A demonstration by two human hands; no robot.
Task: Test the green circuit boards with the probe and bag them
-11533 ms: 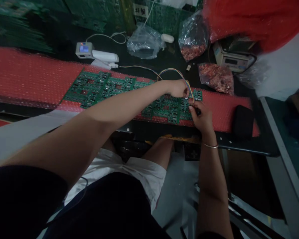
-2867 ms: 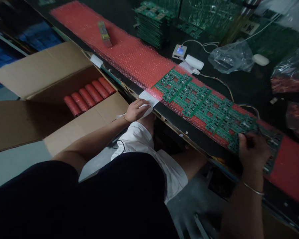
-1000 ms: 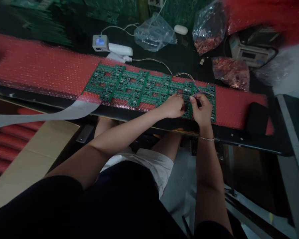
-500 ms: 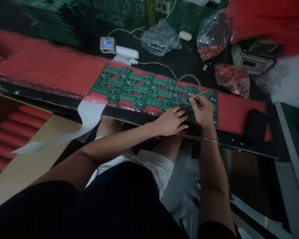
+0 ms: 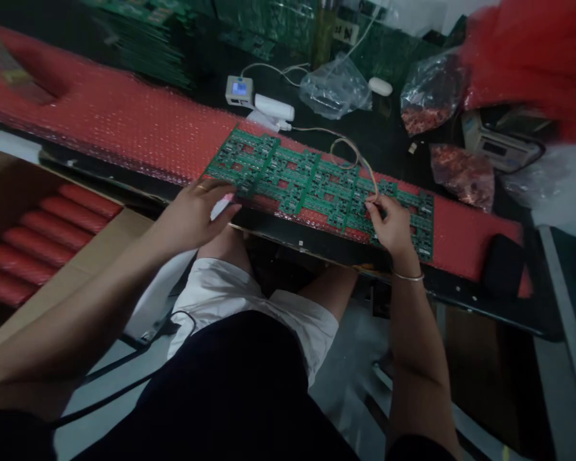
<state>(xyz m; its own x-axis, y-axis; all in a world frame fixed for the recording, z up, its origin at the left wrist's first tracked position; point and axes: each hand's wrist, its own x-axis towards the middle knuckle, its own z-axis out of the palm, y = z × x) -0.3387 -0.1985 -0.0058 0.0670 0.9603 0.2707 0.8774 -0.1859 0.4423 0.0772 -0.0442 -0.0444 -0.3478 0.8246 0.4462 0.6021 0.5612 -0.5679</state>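
From where I stand, I see the green circuit boards (image 5: 295, 182) lying side by side in a row on the red bubble wrap (image 5: 144, 121), which is spread along the dark bench (image 5: 528, 314). The right hand (image 5: 375, 203) is over the right part of this row, its thumb and finger closed on the end of the thin wires (image 5: 365, 168). The left hand (image 5: 225, 200) is near the left end of the row, partly open, with thumb and fingers apart. Between them the white paper strip (image 5: 160, 291) is showing; whether they touch it, I cannot tell. Behind the boards stands a small device with a lit screen (image 5: 240, 89).
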